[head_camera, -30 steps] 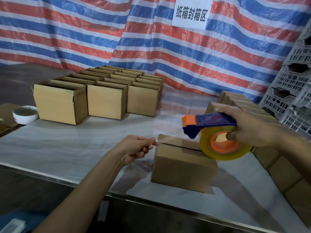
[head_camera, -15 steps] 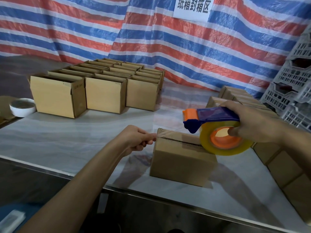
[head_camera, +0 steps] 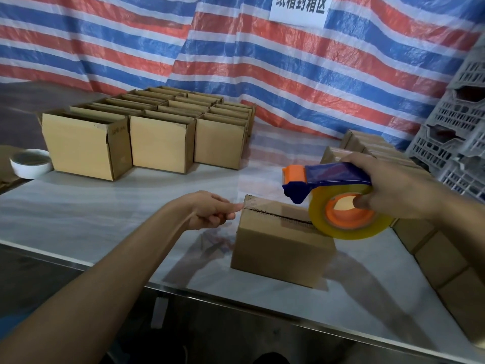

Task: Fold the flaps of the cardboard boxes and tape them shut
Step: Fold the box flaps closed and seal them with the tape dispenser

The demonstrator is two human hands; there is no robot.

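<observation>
The view has dipped slightly, so the box (head_camera: 280, 248) sits higher in frame.

Brown box (head_camera: 280, 248) upright, flaps shut, w/ tape dispenser (head_camera: 333, 195) above.

on my feed a tarp (head_camera: 288, 74) striped red, blue and white hangs across the whole back. a white sign (head_camera: 299, 9) with black characters is fixed to it at the top, cut off by the frame edge. grey slotted plastic crates (head_camera: 451, 132) are stacked at the far right, against the tarp. the table (head_camera: 91, 206) has a pale, marbled, glossy top with a metal edge (head_camera: 236, 300) along its near side. at the far left i see a white round bowl (head_camera: 30, 168), its contents unclear.
</observation>
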